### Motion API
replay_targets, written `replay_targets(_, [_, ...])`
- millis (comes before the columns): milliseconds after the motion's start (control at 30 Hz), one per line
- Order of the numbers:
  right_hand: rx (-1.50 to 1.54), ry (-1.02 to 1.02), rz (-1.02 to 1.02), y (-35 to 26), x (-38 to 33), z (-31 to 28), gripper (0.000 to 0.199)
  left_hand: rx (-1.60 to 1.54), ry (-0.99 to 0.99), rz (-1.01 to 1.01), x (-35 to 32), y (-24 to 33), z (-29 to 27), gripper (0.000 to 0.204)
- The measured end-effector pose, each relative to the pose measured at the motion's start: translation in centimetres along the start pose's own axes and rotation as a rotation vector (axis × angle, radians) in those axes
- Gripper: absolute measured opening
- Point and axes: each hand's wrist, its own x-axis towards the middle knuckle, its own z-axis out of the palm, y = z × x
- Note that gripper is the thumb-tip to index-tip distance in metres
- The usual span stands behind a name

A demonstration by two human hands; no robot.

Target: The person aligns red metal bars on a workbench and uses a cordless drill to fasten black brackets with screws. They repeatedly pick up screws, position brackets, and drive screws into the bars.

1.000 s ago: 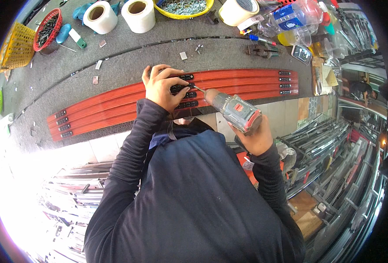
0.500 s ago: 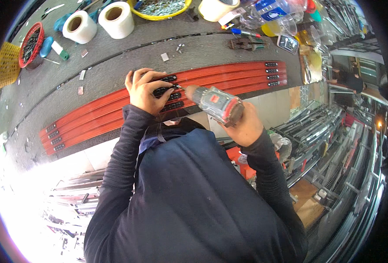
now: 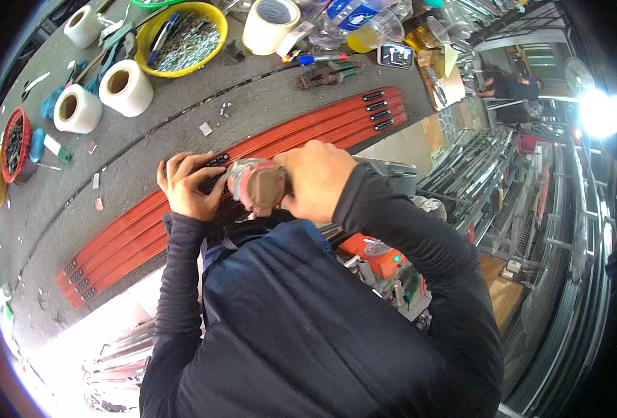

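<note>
Several long red metal rails (image 3: 301, 129) lie side by side across the bench, with small black perforated pieces (image 3: 377, 108) at their ends and middle. My right hand (image 3: 315, 177) is wrapped round a cordless drill (image 3: 256, 184), held upright over the middle of the rails with its rear end facing up. The drill's tip is hidden beneath its body. Just left of the drill, my left hand (image 3: 189, 188) rests on the rails, thumb and fingers closed about a black piece (image 3: 207, 182) that is mostly covered.
Beyond the rails lie pliers (image 3: 326, 74), a phone (image 3: 395, 56), a tape roll (image 3: 267, 31), white film rolls (image 3: 79, 111) and a yellow bowl (image 3: 223, 42) of screws. A red basket (image 3: 24, 171) stands far left. Metal profiles (image 3: 455, 167) are stacked at right; people (image 3: 507, 87) are behind them.
The drill has swung from lying nearly level to upright over the rails, my right forearm rising with it. The view has shifted, so the bench items appear lower and further left.
</note>
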Motion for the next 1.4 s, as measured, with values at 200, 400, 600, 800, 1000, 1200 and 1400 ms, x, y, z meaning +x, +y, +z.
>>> replay_targets(200, [-0.034, -0.080, 0.064, -2.0, 0.2, -1.3, 0.039, 0.009, -0.013, -0.027, -0.1, 0.0, -0.1, 0.019])
replay_targets(400, [-0.074, -0.083, 0.027, -1.3, 0.8, -0.6, 0.044, -0.005, 0.004, -0.023, -0.1, 0.0, 0.1, 0.019])
replay_targets(600, [0.036, 0.096, -0.087, 0.8, -2.3, -0.9, 0.044, -0.018, 0.020, 0.016, 0.2, 0.1, -0.2, 0.017])
replay_targets(800, [0.500, 0.325, -0.158, 7.0, -12.9, 1.1, 0.061, 0.006, -0.031, -0.031, 0.2, 1.0, -1.0, 0.017])
replay_targets(1000, [0.879, 0.445, 0.227, 10.6, -21.2, 9.7, 0.077, -0.005, -0.053, -0.092, 1.2, 1.2, -1.2, 0.020])
replay_targets(1200, [0.949, 0.368, 0.501, 16.2, -23.1, 15.5, 0.029, 0.127, -0.053, -0.213, 5.8, -0.7, 0.0, 0.022])
replay_targets(1400, [0.856, 0.797, 0.747, 22.5, -17.9, 35.9, 0.034, 0.264, -0.020, -0.155, 10.4, -0.8, 3.1, 0.021])
